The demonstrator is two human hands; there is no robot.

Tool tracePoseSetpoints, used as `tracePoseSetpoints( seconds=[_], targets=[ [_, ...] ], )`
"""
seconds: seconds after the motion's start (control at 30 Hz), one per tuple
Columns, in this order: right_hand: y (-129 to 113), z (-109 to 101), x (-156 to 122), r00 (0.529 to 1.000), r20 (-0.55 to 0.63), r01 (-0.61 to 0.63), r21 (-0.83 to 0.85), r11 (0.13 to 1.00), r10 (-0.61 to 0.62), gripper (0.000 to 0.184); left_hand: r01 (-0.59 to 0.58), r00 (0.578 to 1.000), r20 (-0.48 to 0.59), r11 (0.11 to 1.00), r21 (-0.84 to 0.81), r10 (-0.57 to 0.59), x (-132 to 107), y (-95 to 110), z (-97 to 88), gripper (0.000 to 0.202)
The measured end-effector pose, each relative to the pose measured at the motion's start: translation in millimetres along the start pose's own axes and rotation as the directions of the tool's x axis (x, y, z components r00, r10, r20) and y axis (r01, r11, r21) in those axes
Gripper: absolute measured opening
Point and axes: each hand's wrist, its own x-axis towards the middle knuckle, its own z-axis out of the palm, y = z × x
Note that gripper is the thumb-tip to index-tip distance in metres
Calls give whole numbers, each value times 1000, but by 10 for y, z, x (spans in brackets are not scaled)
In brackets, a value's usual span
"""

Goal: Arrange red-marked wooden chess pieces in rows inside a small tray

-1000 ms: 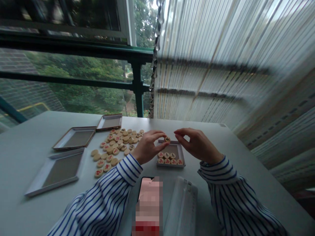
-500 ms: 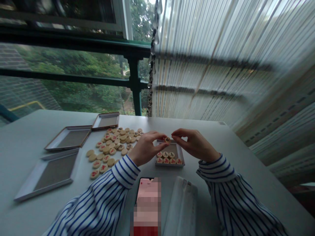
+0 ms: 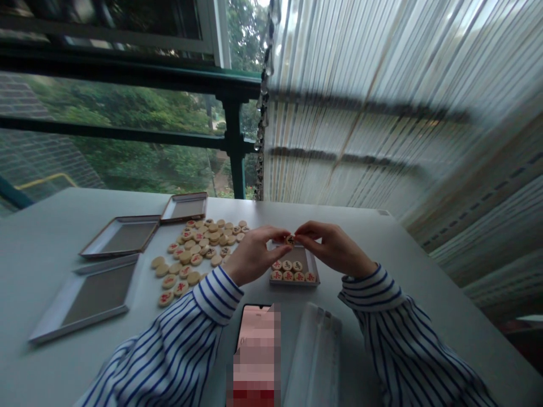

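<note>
A round wooden xiangqi piece [image 3: 290,240] with a dark character is held up over a small box [image 3: 306,259]. My left hand [image 3: 253,254] pinches it from the left between thumb and forefinger. From the right, the thumb and forefinger of my right hand [image 3: 333,246] close on its other edge. Inside the box, red-marked pieces [image 3: 288,276] line the near row, with a red one and two dark-marked ones behind them. Many loose pieces [image 3: 195,249], some face up and some blank side up, lie left of my left hand, partly hidden by it.
Three shallow trays, a near one [image 3: 99,291], a middle one [image 3: 131,234] and a far one [image 3: 184,207], lie at the left. A phone [image 3: 257,333] and a clear plastic sleeve [image 3: 314,356] rest in front of me. A string curtain [image 3: 339,113] hangs beyond the white table [image 3: 369,333].
My right hand's fingertips have closed the small gap and now meet the piece's right edge. My left hand keeps its pinch. The whole view has shifted slightly.
</note>
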Motion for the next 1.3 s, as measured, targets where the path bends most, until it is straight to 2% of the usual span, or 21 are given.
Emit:
tracePoseSetpoints(
  seconds=[0.6, 0.8, 1.3],
  targets=[
    [17, 36, 4, 1000, 18, -12, 60, 998, 11, 17, 159, 983, 113, 977, -143, -144, 11, -13, 15, 27],
    [14, 34, 9, 999, 28, -23, 93, 995, 21, 16, 173, 978, 147, 972, -161, -150, 16, -40, 19, 26],
    [-26, 25, 9, 999, 34, -29, 173, 985, 24, 19, 316, 941, 204, 915, -249, -270, 12, 18, -9, 32]
  ],
)
